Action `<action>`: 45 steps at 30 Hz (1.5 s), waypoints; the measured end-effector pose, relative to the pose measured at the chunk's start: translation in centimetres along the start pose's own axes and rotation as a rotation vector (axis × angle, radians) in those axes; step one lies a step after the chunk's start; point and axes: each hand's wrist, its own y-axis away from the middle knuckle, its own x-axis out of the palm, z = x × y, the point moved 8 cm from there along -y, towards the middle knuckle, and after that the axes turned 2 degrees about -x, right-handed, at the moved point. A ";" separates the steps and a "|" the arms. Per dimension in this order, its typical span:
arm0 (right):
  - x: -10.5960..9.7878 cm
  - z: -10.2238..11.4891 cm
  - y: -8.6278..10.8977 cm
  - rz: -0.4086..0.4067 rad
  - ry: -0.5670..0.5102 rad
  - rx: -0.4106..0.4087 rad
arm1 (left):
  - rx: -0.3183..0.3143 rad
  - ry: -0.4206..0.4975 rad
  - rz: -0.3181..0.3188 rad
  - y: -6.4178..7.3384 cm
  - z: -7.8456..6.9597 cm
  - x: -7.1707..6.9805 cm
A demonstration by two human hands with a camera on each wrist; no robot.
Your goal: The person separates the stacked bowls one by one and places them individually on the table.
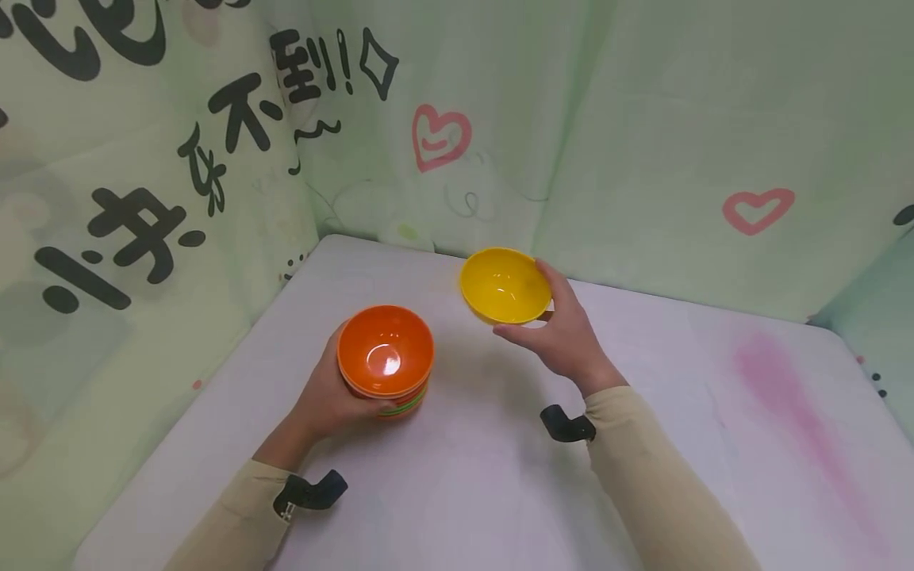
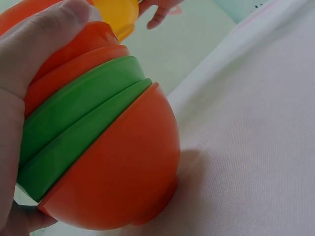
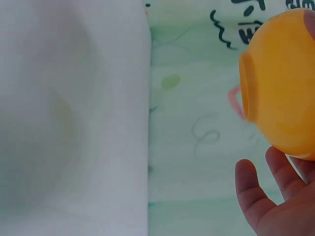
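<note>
A stack of nested orange and green bowls (image 1: 385,349) stands left of the table's middle in the head view. My left hand (image 1: 332,396) grips the stack from its left side, thumb across the front. In the left wrist view, green bowls (image 2: 93,105) lie between orange ones above and an orange bowl (image 2: 123,162) at the bottom. Farther back and to the right, my right hand (image 1: 567,333) holds a yellow bowl (image 1: 505,285) by its right side, raised above the table. The right wrist view shows the yellow bowl's outside (image 3: 285,83) and foot, with some fingers (image 3: 251,182) spread below it.
Both hands work over a white table (image 1: 443,492) with a pink smear (image 1: 785,388) on its right part. Pale green curtains (image 1: 643,159) with black characters and pink hearts hang along the table's back and left edges.
</note>
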 end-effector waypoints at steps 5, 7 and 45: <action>-1.0 -2.2 -0.2 -0.015 -0.003 0.058 | -0.003 0.022 -0.006 0.1 -0.1 -0.2; -1.2 -3.0 -0.2 -0.021 0.002 0.081 | 0.003 0.036 0.001 0.1 -0.1 -0.1; -0.1 -13.4 -3.8 -0.034 0.071 0.317 | 0.003 -0.008 -0.006 0.3 -0.3 0.2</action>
